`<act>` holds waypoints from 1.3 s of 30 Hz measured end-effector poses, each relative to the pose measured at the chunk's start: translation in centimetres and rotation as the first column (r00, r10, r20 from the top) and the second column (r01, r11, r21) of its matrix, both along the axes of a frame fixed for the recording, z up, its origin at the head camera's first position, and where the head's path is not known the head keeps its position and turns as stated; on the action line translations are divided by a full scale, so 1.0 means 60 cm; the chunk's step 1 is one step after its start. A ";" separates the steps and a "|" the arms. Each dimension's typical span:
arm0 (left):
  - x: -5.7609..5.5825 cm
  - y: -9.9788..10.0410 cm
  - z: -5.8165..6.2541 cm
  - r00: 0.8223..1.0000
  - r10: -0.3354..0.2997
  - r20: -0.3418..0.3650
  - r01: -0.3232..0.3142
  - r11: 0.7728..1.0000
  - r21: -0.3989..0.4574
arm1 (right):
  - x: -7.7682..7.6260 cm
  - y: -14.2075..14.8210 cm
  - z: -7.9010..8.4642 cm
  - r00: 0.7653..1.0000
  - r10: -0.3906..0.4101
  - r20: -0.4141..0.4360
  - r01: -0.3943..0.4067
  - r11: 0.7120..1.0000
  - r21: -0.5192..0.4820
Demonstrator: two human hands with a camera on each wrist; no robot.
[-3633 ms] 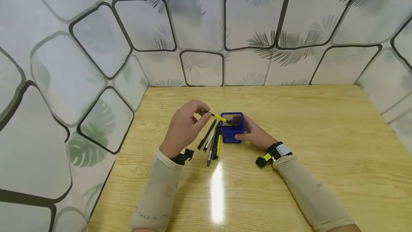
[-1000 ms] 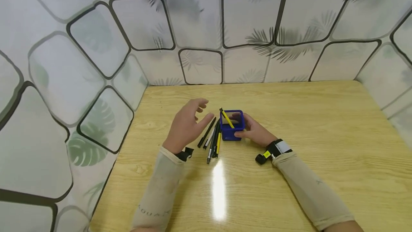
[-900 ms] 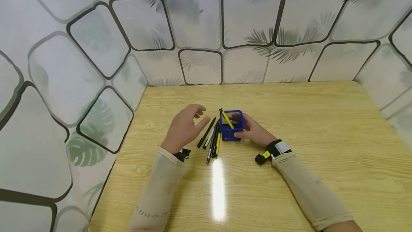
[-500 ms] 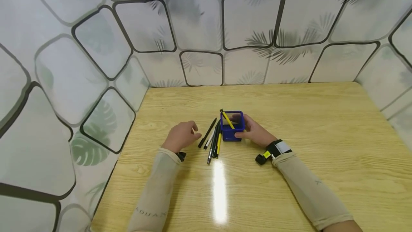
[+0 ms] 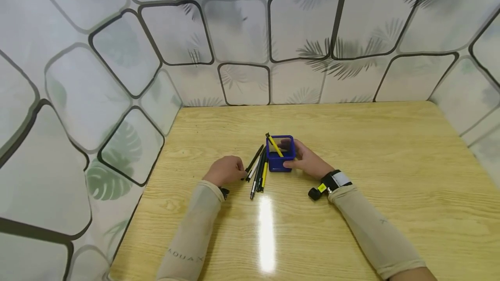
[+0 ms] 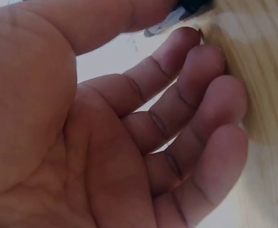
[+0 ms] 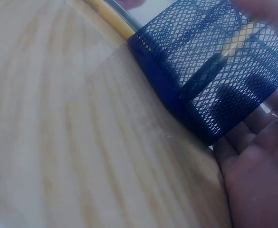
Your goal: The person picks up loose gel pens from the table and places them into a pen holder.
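My left hand (image 5: 225, 170) is low over the table, thumb and fingertips pinching the lower end of the leftmost black pen (image 5: 255, 156). The left wrist view shows its fingers (image 6: 210, 95) curled, with the dark pen end (image 6: 196, 5) by the thumb tip. My right hand (image 5: 310, 161) grips the right side of a blue mesh pen holder (image 5: 276, 166), which stands on the table. A yellow pen (image 5: 274, 144) with black ends leans inside the holder; through the mesh its dark lower end (image 7: 205, 76) reaches the bottom.
Between the left hand and the holder lie several pens: a white one (image 5: 253, 171), a dark one with a silver end (image 5: 255, 184), and a yellow and black one (image 5: 264, 174). The wooden table (image 5: 351, 133) meets a patterned wall (image 5: 250, 83) at the back.
The left hand let go of the yellow pen, now leaning in the holder, then moved down and toward the leftmost black pen, fingers closing on its end. The right hand stayed on the holder.
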State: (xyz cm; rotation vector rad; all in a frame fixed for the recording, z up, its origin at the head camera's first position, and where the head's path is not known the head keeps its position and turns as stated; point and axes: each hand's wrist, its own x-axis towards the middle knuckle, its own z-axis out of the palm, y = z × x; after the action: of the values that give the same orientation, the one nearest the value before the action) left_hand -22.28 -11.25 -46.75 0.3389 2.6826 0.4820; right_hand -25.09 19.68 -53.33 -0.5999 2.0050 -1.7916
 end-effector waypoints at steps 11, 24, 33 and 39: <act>-0.011 0.033 -0.009 0.998 -0.055 0.020 0.056 0.997 -0.053 | -0.003 0.004 -0.002 1.000 -0.002 0.008 0.002 1.000 0.000; -0.018 0.038 0.018 0.986 0.010 -0.169 -0.007 1.000 0.015 | -0.003 -0.002 -0.009 1.000 -0.011 -0.001 0.011 1.000 -0.009; -0.019 0.033 0.073 0.899 0.117 -0.422 -0.021 0.974 0.226 | -0.004 -0.001 -0.006 1.000 -0.009 -0.001 0.009 1.000 0.011; -0.005 0.037 0.119 0.808 0.183 -0.560 0.035 0.934 0.356 | -0.001 -0.001 -0.005 1.000 -0.016 -0.009 0.016 1.000 0.004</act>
State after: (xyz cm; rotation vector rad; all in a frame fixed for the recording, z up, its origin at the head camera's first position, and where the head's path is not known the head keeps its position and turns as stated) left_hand -22.56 -9.04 -39.64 0.5617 3.2097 1.0412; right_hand -25.18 19.64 -53.64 -0.5935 2.0246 -1.7972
